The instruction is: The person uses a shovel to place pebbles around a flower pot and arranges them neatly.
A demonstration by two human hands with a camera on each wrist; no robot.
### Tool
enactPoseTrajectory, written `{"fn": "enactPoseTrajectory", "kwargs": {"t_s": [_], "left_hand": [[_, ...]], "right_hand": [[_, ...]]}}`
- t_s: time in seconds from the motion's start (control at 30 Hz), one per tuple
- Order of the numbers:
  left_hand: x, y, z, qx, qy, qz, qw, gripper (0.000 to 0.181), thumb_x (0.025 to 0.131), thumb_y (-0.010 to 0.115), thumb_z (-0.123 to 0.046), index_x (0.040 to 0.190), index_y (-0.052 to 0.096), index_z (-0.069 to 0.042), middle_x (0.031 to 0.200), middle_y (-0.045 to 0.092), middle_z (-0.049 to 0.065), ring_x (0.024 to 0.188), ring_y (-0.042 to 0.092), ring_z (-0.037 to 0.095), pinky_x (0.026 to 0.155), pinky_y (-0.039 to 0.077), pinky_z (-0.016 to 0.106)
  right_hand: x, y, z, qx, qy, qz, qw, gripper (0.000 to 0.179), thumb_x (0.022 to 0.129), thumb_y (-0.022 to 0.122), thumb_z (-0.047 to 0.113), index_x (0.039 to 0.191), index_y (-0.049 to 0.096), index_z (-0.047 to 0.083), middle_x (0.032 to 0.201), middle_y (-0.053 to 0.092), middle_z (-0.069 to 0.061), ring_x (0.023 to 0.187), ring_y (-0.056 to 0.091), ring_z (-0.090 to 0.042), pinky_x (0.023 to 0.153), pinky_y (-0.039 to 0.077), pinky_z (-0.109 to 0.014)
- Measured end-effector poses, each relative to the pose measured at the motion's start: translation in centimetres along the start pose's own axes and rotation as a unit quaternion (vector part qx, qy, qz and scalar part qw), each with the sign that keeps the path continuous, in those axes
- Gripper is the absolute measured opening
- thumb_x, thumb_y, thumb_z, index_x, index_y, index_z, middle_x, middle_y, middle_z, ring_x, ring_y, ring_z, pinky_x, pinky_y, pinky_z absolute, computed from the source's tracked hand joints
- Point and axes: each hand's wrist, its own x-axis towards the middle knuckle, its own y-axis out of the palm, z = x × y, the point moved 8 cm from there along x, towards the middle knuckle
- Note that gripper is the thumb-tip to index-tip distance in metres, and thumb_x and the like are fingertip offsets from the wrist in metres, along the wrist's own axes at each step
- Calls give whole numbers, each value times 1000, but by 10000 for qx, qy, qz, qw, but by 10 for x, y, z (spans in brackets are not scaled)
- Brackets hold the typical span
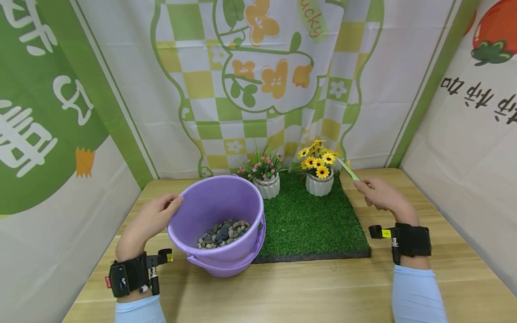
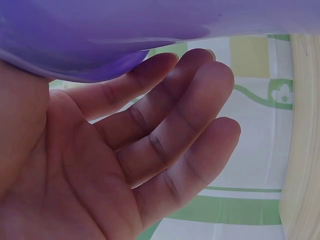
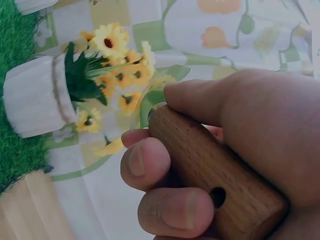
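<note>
At the left of the head view, my left hand (image 1: 155,215) holds the rim of a purple bucket (image 1: 218,197) between thumb and index finger. In the left wrist view its other fingers (image 2: 185,120) stick out loosely below the purple rim. Grey and brown pebbles (image 1: 224,233) lie in the bottom of the bucket. My right hand (image 1: 381,195) grips the wooden handle (image 3: 210,170) of what looks like a small trowel (image 1: 348,169). The trowel's shiny blade points toward the yellow flowers (image 1: 319,159), whose white pot (image 1: 320,184) stands on the grass mat.
A square of artificial grass (image 1: 311,224) lies on the wooden table (image 1: 299,291), right of the bucket. At its back left stands a second white pot (image 1: 268,186) with pink flowers. Printed cloth (image 1: 262,125) hangs behind the table and along both sides.
</note>
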Motion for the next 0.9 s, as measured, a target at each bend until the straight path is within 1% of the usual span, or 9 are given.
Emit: {"fn": "enactPoseTrajectory", "kwargs": {"t_s": [0.13,0.23,0.53,0.73,0.9], "left_hand": [[0,0,1,-1,-30,11,10000,53,102,36,-41,122,57,4,100,65,15,88,61,25,74,48,43],[0,0,1,12,-55,29,10000,55,102,36,-42,123,57,3,102,65,15,90,60,26,75,48,45],[-1,0,0,-41,-40,51,10000,54,102,35,-42,122,57,3,100,65,14,89,60,25,76,48,44],[0,-1,0,60,16,18,10000,50,104,33,-38,117,58,3,94,65,11,84,59,23,71,47,40],[1,-1,1,49,8,-42,10000,49,104,34,-37,116,59,3,92,65,11,82,60,22,69,47,38]], "right_hand": [[-4,-3,9,-62,-85,-77,9999,42,104,34,39,88,46,2,57,43,-3,40,30,-7,40,31,-25],[-7,-6,16,-114,-145,-130,9997,40,104,35,37,88,46,2,57,44,-3,41,31,-8,40,32,-25],[-14,-8,35,-304,-352,-140,9988,38,104,35,36,88,46,3,57,43,-2,43,34,-10,42,33,-26],[-16,-8,38,-392,-377,-149,9984,37,104,35,34,89,47,3,57,44,-3,43,34,-10,43,33,-26],[-16,-8,39,-487,-392,-148,9979,37,105,35,34,88,48,3,57,44,-3,44,36,-11,43,33,-26]]}}
